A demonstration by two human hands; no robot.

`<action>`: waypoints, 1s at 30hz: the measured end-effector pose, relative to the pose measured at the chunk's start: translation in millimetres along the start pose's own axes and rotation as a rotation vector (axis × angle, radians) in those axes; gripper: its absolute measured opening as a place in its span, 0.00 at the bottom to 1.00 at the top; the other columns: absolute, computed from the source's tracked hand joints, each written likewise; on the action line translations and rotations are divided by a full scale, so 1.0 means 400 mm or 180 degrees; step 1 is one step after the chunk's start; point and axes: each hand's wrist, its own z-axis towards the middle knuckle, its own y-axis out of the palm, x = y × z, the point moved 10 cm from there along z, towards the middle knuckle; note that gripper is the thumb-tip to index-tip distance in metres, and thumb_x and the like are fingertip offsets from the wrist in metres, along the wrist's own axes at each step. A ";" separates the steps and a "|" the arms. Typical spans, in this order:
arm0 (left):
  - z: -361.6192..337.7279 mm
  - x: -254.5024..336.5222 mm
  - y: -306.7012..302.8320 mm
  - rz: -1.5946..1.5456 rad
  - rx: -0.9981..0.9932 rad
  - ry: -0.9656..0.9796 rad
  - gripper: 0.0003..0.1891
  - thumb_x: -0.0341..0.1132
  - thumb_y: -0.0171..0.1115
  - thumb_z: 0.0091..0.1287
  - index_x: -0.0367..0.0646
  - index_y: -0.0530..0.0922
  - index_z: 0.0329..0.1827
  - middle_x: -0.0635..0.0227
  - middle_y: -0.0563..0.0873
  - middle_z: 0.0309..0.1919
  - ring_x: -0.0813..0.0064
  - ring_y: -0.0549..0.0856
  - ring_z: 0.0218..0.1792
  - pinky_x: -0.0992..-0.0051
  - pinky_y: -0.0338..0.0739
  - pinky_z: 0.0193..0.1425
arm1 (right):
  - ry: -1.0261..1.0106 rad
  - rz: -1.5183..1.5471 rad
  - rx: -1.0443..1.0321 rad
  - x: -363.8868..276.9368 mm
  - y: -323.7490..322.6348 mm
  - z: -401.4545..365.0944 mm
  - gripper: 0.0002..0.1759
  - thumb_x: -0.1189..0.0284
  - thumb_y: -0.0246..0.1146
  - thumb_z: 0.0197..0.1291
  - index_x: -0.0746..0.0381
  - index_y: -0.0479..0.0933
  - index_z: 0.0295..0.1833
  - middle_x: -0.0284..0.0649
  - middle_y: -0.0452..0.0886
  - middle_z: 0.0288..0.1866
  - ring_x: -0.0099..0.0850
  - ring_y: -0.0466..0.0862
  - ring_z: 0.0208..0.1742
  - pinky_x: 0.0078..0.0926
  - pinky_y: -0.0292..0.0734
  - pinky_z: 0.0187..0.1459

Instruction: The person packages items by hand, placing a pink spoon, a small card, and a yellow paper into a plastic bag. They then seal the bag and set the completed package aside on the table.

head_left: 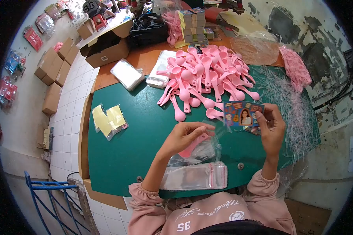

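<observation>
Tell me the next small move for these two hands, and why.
Probably bring the printed card across to the opening of the clear bag and start sliding it in. The left hand pinches that bag with a pink spoon already inside, while the right hand holds the card beside it, not yet touching the bag.

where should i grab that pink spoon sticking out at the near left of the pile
Probably pinch the spoon by its round bowl end, from the near side: that end lies free on the green mat, toward the person, while the handle runs back into the pile.
</observation>
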 end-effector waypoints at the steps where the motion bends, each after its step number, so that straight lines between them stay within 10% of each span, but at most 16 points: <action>1: -0.002 0.000 0.000 0.0012 0.0003 0.0001 0.16 0.35 0.48 0.70 0.31 0.76 0.50 0.62 0.83 0.39 0.76 0.82 0.42 0.78 0.75 0.48 | -0.0235 0.0305 -0.0082 -0.025 0.017 0.000 0.07 0.81 0.59 0.55 0.66 0.74 0.40 0.37 0.79 0.32 0.20 0.78 0.29 0.15 0.72 0.22; 4: -0.003 -0.013 -0.001 0.0255 -0.0060 -0.0095 0.15 0.35 0.49 0.69 0.31 0.77 0.48 0.63 0.83 0.38 0.79 0.81 0.40 0.80 0.74 0.46 | -0.0627 -0.0443 -0.1093 -0.048 0.092 0.000 0.05 0.82 0.59 0.55 0.66 0.74 0.39 0.36 0.79 0.32 0.20 0.79 0.30 0.15 0.75 0.23; 14: -0.004 -0.027 -0.011 0.0377 0.0057 -0.0073 0.15 0.38 0.49 0.69 0.35 0.79 0.44 0.67 0.84 0.32 0.83 0.81 0.35 0.81 0.75 0.42 | -0.0120 0.0117 -0.0934 -0.013 0.069 0.009 0.08 0.82 0.61 0.50 0.67 0.74 0.38 0.40 0.77 0.31 0.24 0.79 0.27 0.21 0.72 0.26; 19: -0.007 -0.041 -0.005 0.0593 -0.0106 -0.0112 0.15 0.38 0.51 0.68 0.34 0.79 0.44 0.68 0.84 0.31 0.83 0.81 0.33 0.83 0.74 0.40 | -0.1013 -0.0934 -0.1620 -0.064 0.127 -0.017 0.10 0.81 0.62 0.46 0.68 0.72 0.37 0.42 0.75 0.30 0.32 0.78 0.30 0.26 0.72 0.32; 25: -0.007 -0.012 0.033 0.0850 -0.0254 0.0283 0.18 0.38 0.56 0.65 0.39 0.74 0.54 0.62 0.85 0.30 0.79 0.83 0.30 0.78 0.74 0.34 | -0.0681 -0.1076 -0.3196 0.013 0.275 -0.083 0.11 0.76 0.62 0.46 0.67 0.71 0.36 0.43 0.73 0.29 0.34 0.76 0.29 0.26 0.72 0.33; 30: -0.023 -0.011 -0.013 0.2182 0.0316 -0.0252 0.33 0.42 0.59 0.62 0.46 0.56 0.68 0.53 0.84 0.32 0.71 0.84 0.30 0.72 0.75 0.36 | -0.1275 -0.0448 -0.3203 0.041 0.356 -0.084 0.17 0.73 0.66 0.47 0.65 0.75 0.44 0.39 0.79 0.35 0.27 0.77 0.32 0.21 0.71 0.35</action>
